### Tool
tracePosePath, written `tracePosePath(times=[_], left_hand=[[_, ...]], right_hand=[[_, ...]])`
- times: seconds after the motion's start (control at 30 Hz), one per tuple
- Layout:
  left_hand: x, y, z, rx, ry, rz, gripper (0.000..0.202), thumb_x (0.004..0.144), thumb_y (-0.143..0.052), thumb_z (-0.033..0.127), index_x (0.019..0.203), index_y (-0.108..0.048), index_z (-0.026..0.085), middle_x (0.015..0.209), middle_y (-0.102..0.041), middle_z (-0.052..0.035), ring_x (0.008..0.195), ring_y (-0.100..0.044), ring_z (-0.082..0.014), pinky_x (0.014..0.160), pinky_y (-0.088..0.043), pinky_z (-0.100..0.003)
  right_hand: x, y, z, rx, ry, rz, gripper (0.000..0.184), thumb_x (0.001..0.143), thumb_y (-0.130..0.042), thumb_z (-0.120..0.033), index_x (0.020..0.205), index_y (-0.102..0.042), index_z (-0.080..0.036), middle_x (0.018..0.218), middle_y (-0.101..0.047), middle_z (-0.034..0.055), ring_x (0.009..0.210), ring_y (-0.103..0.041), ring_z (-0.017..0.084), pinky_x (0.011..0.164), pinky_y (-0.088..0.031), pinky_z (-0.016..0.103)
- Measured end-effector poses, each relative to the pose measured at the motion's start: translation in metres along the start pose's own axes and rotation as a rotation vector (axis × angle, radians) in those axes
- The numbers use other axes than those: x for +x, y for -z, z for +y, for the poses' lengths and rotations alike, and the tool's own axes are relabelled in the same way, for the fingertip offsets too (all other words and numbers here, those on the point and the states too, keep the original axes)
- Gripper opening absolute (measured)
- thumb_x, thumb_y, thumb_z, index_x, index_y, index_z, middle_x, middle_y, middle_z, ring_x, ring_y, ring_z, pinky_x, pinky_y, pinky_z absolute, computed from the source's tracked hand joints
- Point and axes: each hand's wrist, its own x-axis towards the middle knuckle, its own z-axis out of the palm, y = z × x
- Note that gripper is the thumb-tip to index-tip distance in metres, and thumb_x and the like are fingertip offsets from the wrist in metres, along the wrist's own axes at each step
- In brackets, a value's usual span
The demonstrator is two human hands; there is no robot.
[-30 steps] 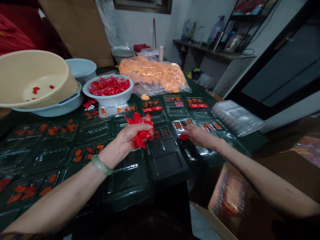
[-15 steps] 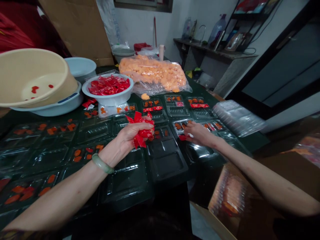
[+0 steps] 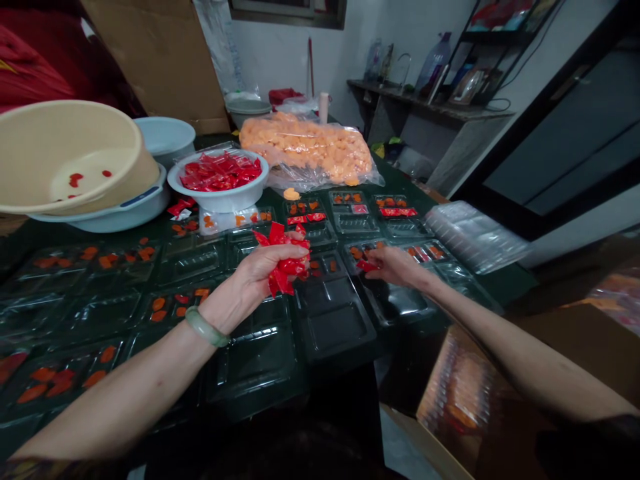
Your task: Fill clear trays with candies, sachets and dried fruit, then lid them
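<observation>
A bunch of small red packets (image 3: 284, 267) sticks out of my left hand (image 3: 257, 270), which is closed round them above the trays. My right hand (image 3: 395, 265) is over a clear plastic tray (image 3: 395, 300) to the right, its fingers pinching one red packet (image 3: 367, 265). Orange-brown pieces (image 3: 360, 252) lie in that tray's small compartments, partly behind my fingers. Below my left hand, a dark-looking clear tray (image 3: 335, 327) has a bare large compartment. My left wrist wears a pale green bangle (image 3: 207, 327).
A white bowl (image 3: 215, 199) heaped with red packets stands at the back. Behind the trays lies a clear bag of orange pieces (image 3: 310, 143). A cream basin (image 3: 115, 153) rests on a blue one at left. Stacked clear lids or trays (image 3: 477, 233) lie right, above an open cardboard box (image 3: 430, 440).
My right hand has shifted slightly, and the red packet at its fingertips now shows more plainly, a little higher. My left hand keeps its hold on the bunch.
</observation>
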Motion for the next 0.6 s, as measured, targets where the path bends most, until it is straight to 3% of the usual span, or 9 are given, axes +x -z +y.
tracePosePath(times=[0.1, 0.2, 0.3, 0.37, 0.5, 0.6], left_hand=[[0.001, -0.001, -0.001, -0.038, 0.014, -0.031, 0.019, 0.062, -0.067, 0.001, 0.078, -0.063, 0.010, 0.068, -0.064, -0.0025, 0.053, -0.062, -0.0125, 0.050, -0.052, -0.022], [0.002, -0.004, -0.004, -0.054, 0.014, -0.045, 0.018, 0.062, -0.065, 0.000, 0.076, -0.061, 0.011, 0.066, -0.063, -0.0019, 0.052, -0.061, -0.0119, 0.050, -0.051, -0.022], [0.003, -0.008, -0.009, -0.081, 0.011, -0.123, 0.021, 0.062, -0.064, 0.000, 0.078, -0.060, 0.012, 0.063, -0.061, -0.0001, 0.051, -0.059, -0.0108, 0.052, -0.051, -0.022], [0.003, -0.011, -0.014, -0.088, 0.018, -0.168, 0.025, 0.059, -0.065, -0.001, 0.079, -0.059, 0.013, 0.064, -0.060, 0.0008, 0.052, -0.058, -0.0105, 0.051, -0.049, -0.021], [-0.003, -0.016, -0.024, -0.006, -0.003, -0.263, 0.027, 0.057, -0.069, 0.003, 0.079, -0.059, 0.015, 0.067, -0.061, 0.0019, 0.054, -0.059, -0.0105, 0.051, -0.049, -0.021], [-0.012, -0.019, -0.027, 0.102, -0.011, -0.374, 0.025, 0.058, -0.071, 0.006, 0.078, -0.059, 0.016, 0.064, -0.059, 0.0031, 0.052, -0.058, -0.0095, 0.050, -0.048, -0.021]], right_hand=[[-0.012, -0.002, -0.009, -0.221, 0.102, 0.105, 0.011, 0.086, -0.052, -0.025, 0.086, -0.062, -0.020, 0.081, -0.064, 0.0062, 0.074, -0.058, 0.018, 0.055, -0.029, 0.025], [-0.024, -0.004, -0.018, -0.401, 0.219, 0.100, 0.023, 0.088, -0.042, -0.012, 0.091, -0.065, -0.017, 0.089, -0.064, 0.0111, 0.086, -0.057, 0.022, 0.064, -0.034, 0.028], [-0.032, 0.000, -0.027, -0.378, 0.209, 0.099, 0.024, 0.085, -0.044, -0.008, 0.086, -0.066, -0.015, 0.089, -0.064, 0.0116, 0.087, -0.057, 0.023, 0.069, -0.037, 0.031], [-0.033, 0.009, -0.035, -0.170, 0.150, 0.185, 0.023, 0.084, -0.045, -0.009, 0.093, -0.065, -0.016, 0.090, -0.064, 0.0098, 0.082, -0.058, 0.021, 0.065, -0.038, 0.029], [-0.027, 0.037, -0.058, 0.543, 0.099, 0.376, 0.026, 0.089, -0.044, -0.027, 0.108, -0.057, -0.014, 0.077, -0.061, 0.0033, 0.063, -0.054, 0.012, 0.055, -0.038, 0.023], [-0.020, 0.053, -0.072, 0.895, 0.148, 0.252, 0.028, 0.086, -0.048, -0.035, 0.100, -0.058, -0.013, 0.065, -0.056, -0.0009, 0.053, -0.046, 0.009, 0.048, -0.034, 0.021]])
